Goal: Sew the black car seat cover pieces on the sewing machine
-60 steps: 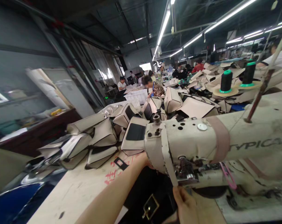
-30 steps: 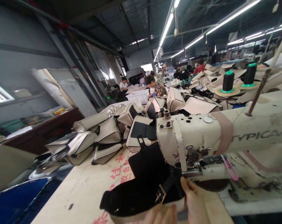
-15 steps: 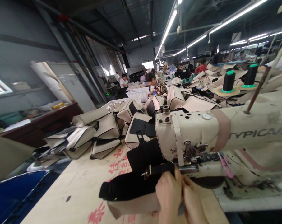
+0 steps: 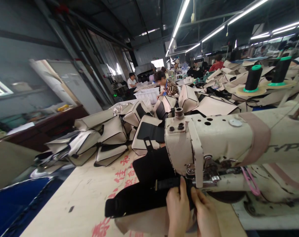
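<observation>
A beige bag with black trim (image 4: 136,200) lies at the head of a sewing machine (image 4: 221,141). My left hand (image 4: 178,205) is closed on its black edge, thumb stretched along a black strap (image 4: 166,184) with a metal buckle part. Close beside it, my right hand (image 4: 204,207) pinches the same black edge just below the presser area. The bag's black flap (image 4: 151,166) stretches up and left of the machine head. What lies under the needle is hidden by the machine head and my fingers.
Several beige and black bags (image 4: 112,130) are heaped behind the wooden table (image 4: 65,197). Two black thread cones (image 4: 253,79) stand behind the machine. A pink loop (image 4: 250,182) hangs from it. A blue bin (image 4: 15,204) is at lower left. A person (image 4: 167,84) sits farther back.
My fingertips have drawn slightly apart, with more black material showing between them. The buckle on the strap has turned and shows edge-on. The machine appears larger and farther right as the view shifts.
</observation>
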Demonstrator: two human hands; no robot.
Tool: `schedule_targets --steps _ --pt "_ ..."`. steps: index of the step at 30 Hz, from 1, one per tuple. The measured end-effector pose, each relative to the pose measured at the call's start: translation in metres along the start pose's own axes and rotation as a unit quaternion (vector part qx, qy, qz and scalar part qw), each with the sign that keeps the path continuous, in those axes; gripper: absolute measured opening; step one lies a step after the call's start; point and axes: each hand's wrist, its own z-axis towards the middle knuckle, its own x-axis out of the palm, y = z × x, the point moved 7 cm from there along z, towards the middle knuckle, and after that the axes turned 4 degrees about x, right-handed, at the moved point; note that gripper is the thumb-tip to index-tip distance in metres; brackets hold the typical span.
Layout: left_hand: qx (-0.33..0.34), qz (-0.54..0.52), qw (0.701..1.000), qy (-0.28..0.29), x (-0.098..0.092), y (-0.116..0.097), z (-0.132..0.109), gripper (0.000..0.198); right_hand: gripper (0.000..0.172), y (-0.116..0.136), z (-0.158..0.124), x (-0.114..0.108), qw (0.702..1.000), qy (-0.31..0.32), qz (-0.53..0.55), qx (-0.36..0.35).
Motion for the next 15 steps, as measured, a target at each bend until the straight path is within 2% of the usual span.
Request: schedule_targets --steps 5,11,15 --pt "0.026 0.016 1.000 0.003 -0.004 -0.005 0.003 0.051 0.046 -0.011 0.000 0.002 0.997 0.041 0.017 0.063" --pt "0.021 0.044 0.999 0.017 -0.006 -0.007 0.003 0.050 0.047 0.005 -0.007 0.012 0.992 0.055 0.059 0.094" --pt "0.037 0.053 0.998 0.025 -0.004 -0.007 0.003 0.049 0.049 0.007 -0.005 0.012 0.993 0.060 0.046 0.087"
